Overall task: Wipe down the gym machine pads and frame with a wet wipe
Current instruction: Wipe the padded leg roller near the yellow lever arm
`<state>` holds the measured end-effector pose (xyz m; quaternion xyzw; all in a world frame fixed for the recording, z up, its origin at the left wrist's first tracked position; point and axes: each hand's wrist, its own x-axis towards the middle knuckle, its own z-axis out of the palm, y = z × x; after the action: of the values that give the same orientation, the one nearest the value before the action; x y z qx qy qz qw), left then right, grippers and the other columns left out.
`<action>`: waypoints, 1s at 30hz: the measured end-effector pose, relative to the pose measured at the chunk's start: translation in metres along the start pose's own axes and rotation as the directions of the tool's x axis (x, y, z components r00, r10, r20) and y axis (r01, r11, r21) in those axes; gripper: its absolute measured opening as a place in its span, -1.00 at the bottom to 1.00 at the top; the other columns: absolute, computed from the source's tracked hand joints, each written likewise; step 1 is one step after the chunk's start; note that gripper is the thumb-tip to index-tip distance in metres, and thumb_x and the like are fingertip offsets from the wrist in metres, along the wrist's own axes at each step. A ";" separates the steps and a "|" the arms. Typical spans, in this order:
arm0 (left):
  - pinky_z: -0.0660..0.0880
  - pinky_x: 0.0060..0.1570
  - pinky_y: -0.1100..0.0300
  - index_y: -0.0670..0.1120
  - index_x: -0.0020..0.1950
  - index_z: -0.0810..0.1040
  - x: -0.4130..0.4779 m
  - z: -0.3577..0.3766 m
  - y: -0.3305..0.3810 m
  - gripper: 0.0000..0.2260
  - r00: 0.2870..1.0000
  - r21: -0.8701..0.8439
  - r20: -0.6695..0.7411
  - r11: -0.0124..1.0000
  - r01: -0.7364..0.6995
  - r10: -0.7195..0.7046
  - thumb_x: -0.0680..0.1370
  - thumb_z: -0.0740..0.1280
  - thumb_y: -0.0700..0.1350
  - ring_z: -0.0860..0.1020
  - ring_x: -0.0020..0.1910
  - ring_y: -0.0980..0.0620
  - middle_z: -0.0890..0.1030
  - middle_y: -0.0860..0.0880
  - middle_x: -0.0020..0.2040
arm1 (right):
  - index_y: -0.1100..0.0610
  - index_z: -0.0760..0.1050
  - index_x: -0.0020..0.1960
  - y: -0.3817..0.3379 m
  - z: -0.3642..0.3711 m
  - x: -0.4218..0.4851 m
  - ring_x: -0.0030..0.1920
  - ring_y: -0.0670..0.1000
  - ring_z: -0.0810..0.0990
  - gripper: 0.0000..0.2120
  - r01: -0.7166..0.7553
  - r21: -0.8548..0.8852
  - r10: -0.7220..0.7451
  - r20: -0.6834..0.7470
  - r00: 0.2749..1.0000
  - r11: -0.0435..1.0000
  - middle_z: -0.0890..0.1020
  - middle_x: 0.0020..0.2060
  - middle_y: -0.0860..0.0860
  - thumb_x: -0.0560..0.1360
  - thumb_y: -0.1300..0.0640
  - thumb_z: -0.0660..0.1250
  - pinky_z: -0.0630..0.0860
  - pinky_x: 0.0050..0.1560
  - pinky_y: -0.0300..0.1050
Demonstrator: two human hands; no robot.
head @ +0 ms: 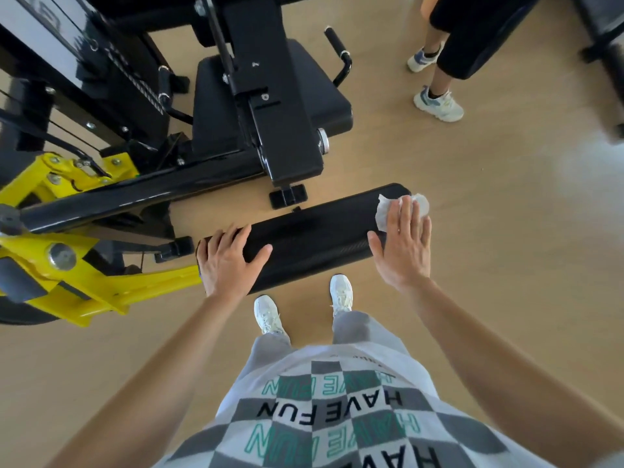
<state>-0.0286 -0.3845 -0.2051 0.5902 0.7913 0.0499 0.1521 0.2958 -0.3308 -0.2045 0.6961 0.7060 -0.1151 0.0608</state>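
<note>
Fingers (pixel 407 216) of the right hand (pixel 403 251) lie straight, pressing the wet wipe (pixel 385 214) onto the right end of the roller pad (pixel 314 238); the left hand (pixel 224 261) grips the other end. Pinned only by a flat palm, the wipe could slip off that rounded end.

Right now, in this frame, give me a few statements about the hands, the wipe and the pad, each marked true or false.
1. The right hand presses the wet wipe with flat fingers onto the roller pad. True.
2. The wipe lies at the pad's end nearest the yellow frame. False: it is at the opposite end, on the right.
3. The left hand holds the pad's other end. True.
4. The left hand holds a second wipe. False: it holds only the pad.
5. Nobody else is in view. False: a second person stands at the upper right.
</note>
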 end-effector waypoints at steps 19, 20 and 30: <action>0.19 0.54 -0.19 0.06 0.52 0.46 -0.044 0.006 -0.013 -0.46 0.988 -0.031 -0.115 0.994 -0.105 0.101 0.55 0.32 0.19 0.29 0.57 -0.12 0.40 -0.02 0.56 | 0.24 -0.17 0.65 -0.096 0.015 -0.025 0.63 0.21 -0.25 -0.20 0.515 -0.061 -0.508 0.102 0.856 0.855 -0.13 0.65 0.20 0.65 -0.29 -0.07 -0.10 0.63 0.18; 0.19 0.54 -0.18 0.04 0.51 0.46 -0.047 0.005 -0.016 -0.47 0.986 -0.081 -0.125 0.990 -0.120 0.109 0.56 0.37 0.12 0.29 0.58 -0.11 0.39 -0.02 0.56 | 0.23 -0.19 0.65 -0.101 0.017 -0.027 0.63 0.20 -0.26 -0.19 0.530 -0.066 -0.522 0.109 0.846 0.845 -0.15 0.64 0.19 0.66 -0.30 -0.07 -0.11 0.63 0.18; 0.56 0.20 0.05 -0.02 0.45 0.51 -0.065 -0.014 -0.046 -0.60 0.883 -0.725 0.048 0.593 0.352 -0.466 0.61 0.32 -0.22 0.60 0.14 0.03 0.60 0.02 0.25 | 0.23 -0.15 0.65 -0.177 0.027 -0.042 0.64 0.17 -0.25 -0.19 0.737 -0.078 -0.720 0.169 0.673 0.671 -0.13 0.65 0.17 0.64 -0.25 0.03 -0.07 0.63 0.16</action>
<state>-0.0579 -0.4582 -0.1920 0.2801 0.8313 0.3600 0.3177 0.1185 -0.3788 -0.2065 0.3415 0.9262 -0.1230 0.1022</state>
